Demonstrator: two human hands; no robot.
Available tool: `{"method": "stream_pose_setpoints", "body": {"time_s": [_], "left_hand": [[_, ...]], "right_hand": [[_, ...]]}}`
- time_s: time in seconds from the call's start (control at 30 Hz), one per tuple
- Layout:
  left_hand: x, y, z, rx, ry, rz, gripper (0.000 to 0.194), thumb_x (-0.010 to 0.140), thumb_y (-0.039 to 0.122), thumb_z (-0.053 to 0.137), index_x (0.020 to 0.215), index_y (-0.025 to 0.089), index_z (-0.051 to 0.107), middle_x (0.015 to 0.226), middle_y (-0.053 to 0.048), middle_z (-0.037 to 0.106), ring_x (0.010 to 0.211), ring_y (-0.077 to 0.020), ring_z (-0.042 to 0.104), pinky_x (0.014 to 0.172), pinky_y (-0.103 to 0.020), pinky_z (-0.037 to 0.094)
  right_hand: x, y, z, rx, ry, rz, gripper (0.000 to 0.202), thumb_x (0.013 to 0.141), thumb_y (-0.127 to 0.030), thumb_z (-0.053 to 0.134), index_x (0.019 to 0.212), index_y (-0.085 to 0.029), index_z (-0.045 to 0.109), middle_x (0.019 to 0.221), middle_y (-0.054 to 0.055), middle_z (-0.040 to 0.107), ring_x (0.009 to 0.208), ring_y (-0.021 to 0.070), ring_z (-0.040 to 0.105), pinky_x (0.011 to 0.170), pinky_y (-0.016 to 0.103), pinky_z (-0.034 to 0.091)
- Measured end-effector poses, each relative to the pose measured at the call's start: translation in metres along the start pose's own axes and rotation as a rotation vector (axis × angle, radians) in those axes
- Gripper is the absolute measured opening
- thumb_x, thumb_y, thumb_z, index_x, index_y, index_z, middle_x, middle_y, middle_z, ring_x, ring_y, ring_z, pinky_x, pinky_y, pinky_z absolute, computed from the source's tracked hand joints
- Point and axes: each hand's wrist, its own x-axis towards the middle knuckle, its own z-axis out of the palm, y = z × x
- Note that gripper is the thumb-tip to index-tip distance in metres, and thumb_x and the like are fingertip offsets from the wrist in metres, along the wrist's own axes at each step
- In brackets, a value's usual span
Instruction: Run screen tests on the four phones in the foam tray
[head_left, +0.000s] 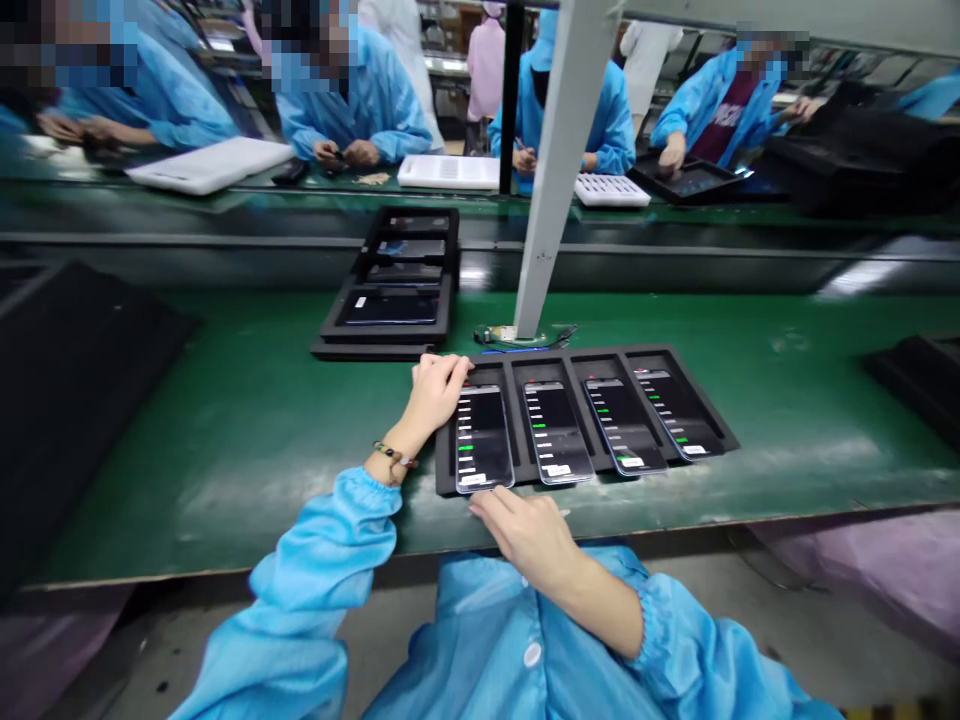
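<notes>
A black compartment tray (441, 470) lies near the table's front edge, holding several smartphones side by side. Their lit screens show dark lists with white and green marks, and small white labels sit at their lower ends. My left hand (439, 388) bends its fingers over the tray's far left corner, close to the top of the leftmost smartphone (486, 440). At that phone's near end is my right hand (529, 530), its fingers stretched forward and fingertips at the lower edge. Whether the right fingertips press on phone or tray is hard to make out.
A second black tray (341, 335) with several phones stands behind, left of a grey post (546, 220). A cable (559, 338) lies at the post's foot. Black foam pieces (82, 390) rise at left. Several co-workers in blue (367, 100) sit across the green table (262, 400).
</notes>
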Motion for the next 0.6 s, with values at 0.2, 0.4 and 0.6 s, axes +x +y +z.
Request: {"method": "stream_pose_setpoints", "body": {"time_s": [0.2,0.4,0.6], "left_hand": [[-0.003,0.002,0.002,0.042,-0.005,-0.012,0.046,0.117,0.049,0.040,0.110,0.028,0.080,0.108,-0.005,0.082,0.114,-0.0268,0.060,0.108,-0.047,0.042],[-0.004,0.005,0.000,0.060,-0.031,-0.020,0.045,0.117,0.048,0.040,0.113,0.027,0.080,0.111,-0.005,0.082,0.116,-0.0260,0.060,0.107,-0.046,0.042],[-0.003,0.007,-0.001,0.003,-0.037,-0.029,0.042,0.116,0.045,0.042,0.112,0.026,0.079,0.111,-0.006,0.082,0.117,-0.0284,0.057,0.109,-0.048,0.039]], "right_hand": [[-0.004,0.005,-0.001,0.017,0.016,-0.027,0.028,0.118,-0.026,0.045,0.107,-0.023,0.070,0.089,-0.001,0.075,0.052,0.0124,0.065,0.050,0.037,0.025],[-0.017,-0.010,-0.009,0.102,-0.008,0.015,0.034,0.117,-0.026,0.039,0.112,-0.024,0.073,0.099,0.002,0.078,0.047,0.0143,0.064,0.042,0.036,0.035],[-0.049,0.033,-0.130,0.446,-0.261,0.113,0.046,0.114,-0.031,0.045,0.157,-0.043,0.058,0.123,0.004,0.083,0.098,0.0229,0.084,0.083,0.035,0.071]]}}
